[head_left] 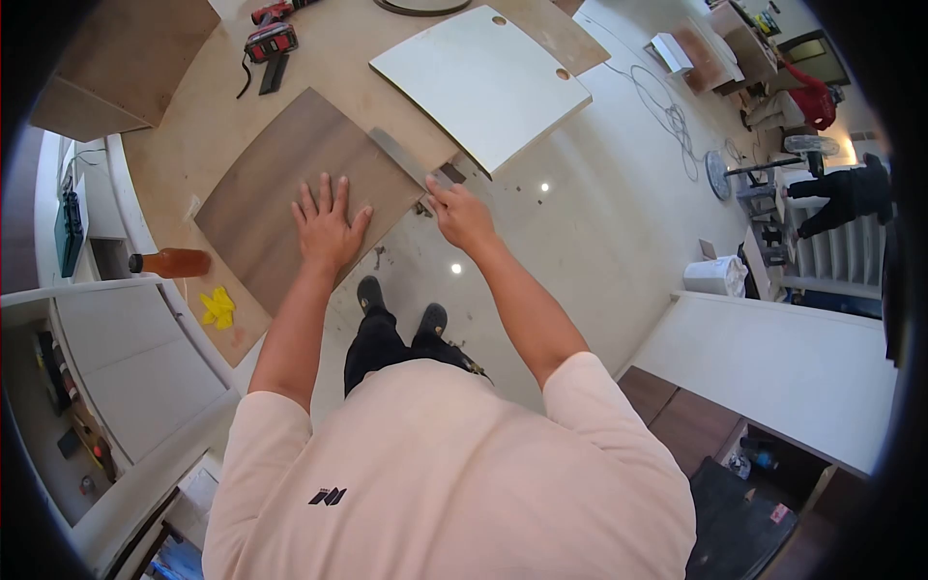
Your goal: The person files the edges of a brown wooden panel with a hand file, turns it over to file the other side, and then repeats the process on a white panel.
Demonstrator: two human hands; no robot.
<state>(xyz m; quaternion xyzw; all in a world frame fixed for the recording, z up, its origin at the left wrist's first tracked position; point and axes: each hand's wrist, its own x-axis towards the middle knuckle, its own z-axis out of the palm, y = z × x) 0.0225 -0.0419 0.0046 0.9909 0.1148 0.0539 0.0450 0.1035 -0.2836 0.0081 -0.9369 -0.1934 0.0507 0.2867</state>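
Note:
A brown wood-grain panel (290,184) lies on the worktable. My left hand (329,227) rests flat on it near the front edge, fingers spread. My right hand (459,215) is closed around the near end of a long, flat, grey file-like bar (396,158), which runs along the panel's right edge. The fingers hide the gripped end, so its exact kind cannot be made out. Just beyond that hand is a small dark brown piece (451,173). A white panel (483,82) with two round holes lies farther back on the right.
A red cordless drill (271,39) lies at the back of the table (159,188). At left are an orange-brown bottle (172,263) and a crumpled yellow item (218,307). Cables (667,121) and a fan (717,176) are on the right; two people are farther off.

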